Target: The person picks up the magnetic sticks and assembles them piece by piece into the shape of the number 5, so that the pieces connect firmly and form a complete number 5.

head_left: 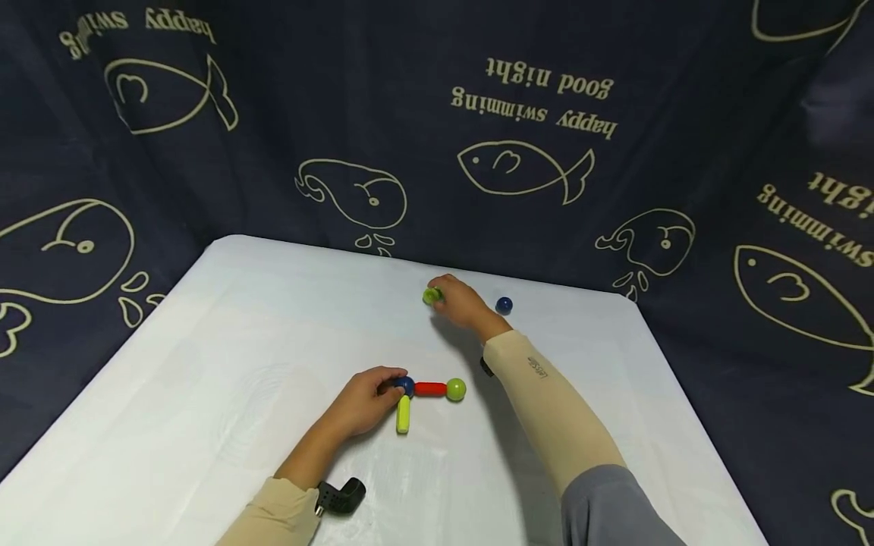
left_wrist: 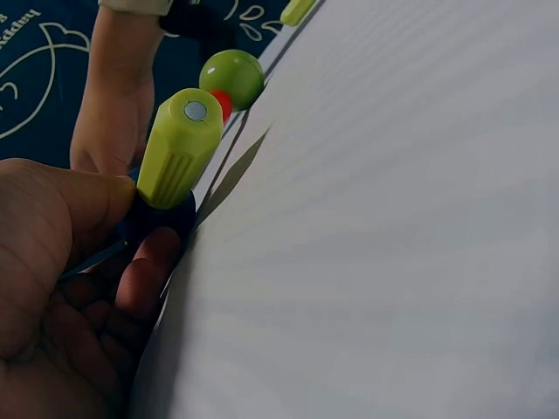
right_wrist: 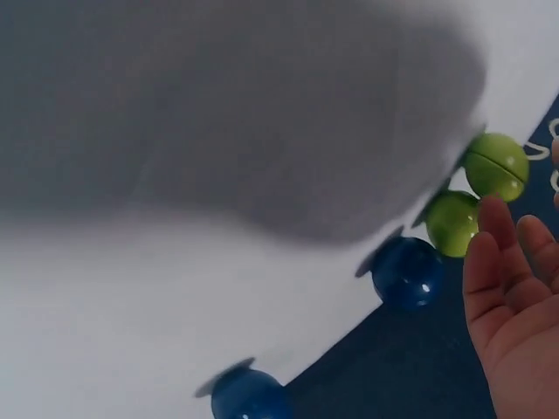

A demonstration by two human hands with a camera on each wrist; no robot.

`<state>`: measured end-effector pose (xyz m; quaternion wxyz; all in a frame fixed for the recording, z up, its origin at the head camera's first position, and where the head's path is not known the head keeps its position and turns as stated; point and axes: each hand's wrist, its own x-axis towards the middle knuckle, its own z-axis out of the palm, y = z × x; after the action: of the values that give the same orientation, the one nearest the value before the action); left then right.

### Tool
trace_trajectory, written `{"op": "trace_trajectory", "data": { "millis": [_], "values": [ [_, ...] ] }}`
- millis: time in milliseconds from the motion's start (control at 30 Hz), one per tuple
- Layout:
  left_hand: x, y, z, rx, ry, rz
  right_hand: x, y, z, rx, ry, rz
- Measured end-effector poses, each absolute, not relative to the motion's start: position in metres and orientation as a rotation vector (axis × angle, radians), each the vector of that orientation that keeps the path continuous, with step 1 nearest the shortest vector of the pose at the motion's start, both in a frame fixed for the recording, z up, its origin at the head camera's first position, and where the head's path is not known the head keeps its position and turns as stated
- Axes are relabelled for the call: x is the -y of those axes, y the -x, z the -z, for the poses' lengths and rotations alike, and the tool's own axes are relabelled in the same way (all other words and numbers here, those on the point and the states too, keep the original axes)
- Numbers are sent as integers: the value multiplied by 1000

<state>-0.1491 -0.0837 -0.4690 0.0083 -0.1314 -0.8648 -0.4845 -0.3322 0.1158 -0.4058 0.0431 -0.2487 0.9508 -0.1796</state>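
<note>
Blue ball [head_left: 406, 384], lower centre of the head view, touches a red rod [head_left: 431, 389], pinched by the left hand [head_left: 362, 402]; mid-frame, the loosely curved right hand [head_left: 461, 302] meets green balls [right_wrist: 450, 225], grip unclear.

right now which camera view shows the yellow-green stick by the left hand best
The left wrist view: there the yellow-green stick is large, its ridged side and round end spot clear. The head view shows it small, beside the left hand; the right wrist view misses it.
</note>
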Motion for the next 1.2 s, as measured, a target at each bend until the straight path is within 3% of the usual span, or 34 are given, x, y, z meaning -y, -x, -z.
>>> {"op": "trace_trajectory", "data": {
  "millis": [367, 1200],
  "values": [
    [85, 146, 471, 2727, 407, 1506, -113, 334, 424, -2919, 741, 457],
    [84, 149, 470, 2715, 416, 1496, -105, 338, 426, -2880, 704, 505]
  ]
}}
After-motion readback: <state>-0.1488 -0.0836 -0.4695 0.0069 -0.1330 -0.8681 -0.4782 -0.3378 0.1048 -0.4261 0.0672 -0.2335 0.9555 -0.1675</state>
